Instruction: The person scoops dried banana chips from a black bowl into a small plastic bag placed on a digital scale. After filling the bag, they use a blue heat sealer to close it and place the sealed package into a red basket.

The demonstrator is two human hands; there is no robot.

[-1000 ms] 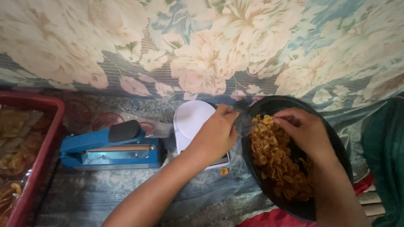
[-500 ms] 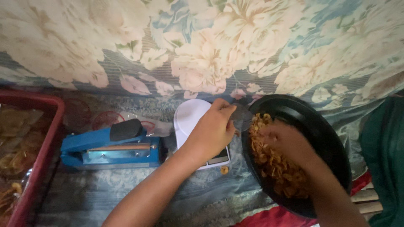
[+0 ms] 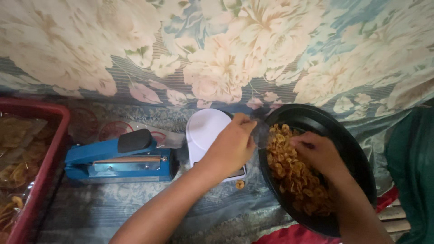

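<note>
Left hand (image 3: pixel 233 147) reaching over the white scale (image 3: pixel 205 131), pinching a clear bag (image 3: pixel 261 133) at the pan's rim | right hand (image 3: pixel 316 151) curling, fingers digging into golden fried chips (image 3: pixel 289 174) heaped in the black pan (image 3: pixel 348 149).

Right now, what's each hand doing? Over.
Left hand pinching clear plastic bag at round black pan rim. Right hand in golden fried chips. Nothing blocking.
</note>
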